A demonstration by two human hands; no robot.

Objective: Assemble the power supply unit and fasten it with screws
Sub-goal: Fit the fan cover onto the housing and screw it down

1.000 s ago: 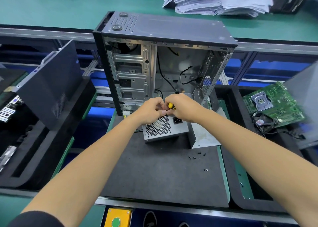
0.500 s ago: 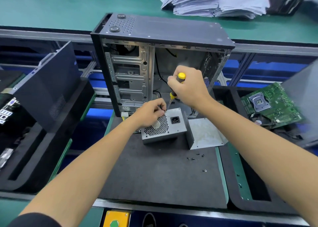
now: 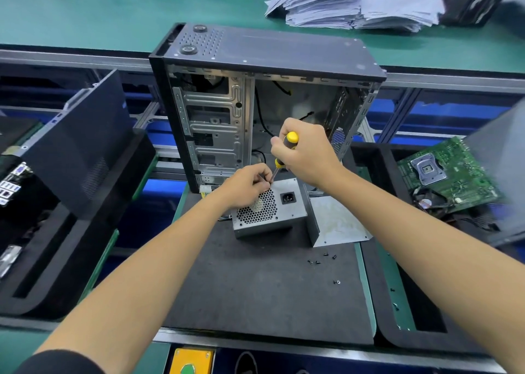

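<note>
- Power supply unit [image 3: 270, 207] sits on the desk's dark mat [image 3: 255, 288], just before the open computer case [image 3: 255, 104].
- Right hand [image 3: 308, 153] grips a yellow-handled screwdriver [image 3: 284, 156]; left hand [image 3: 245, 186] pinches at its tip.
- Likely heavy, rigid, sharp-edged metal; best held by its sides.
- Loose screws [image 3: 321, 260] lie near; open mat in front.

Screwdriver [image 3: 285, 151] handle is yellow and black. Power supply [image 3: 268, 207] is plain silver-grey with a honeycomb mesh grille and a black socket. The case [image 3: 264, 89] is black outside, bare silver metal inside, dotted vent holes on top. Mat [image 3: 264, 285] is dark grey, desk [image 3: 113, 18] is green, motherboard [image 3: 451, 175] green too, paper stack [image 3: 349, 3] white.
</note>
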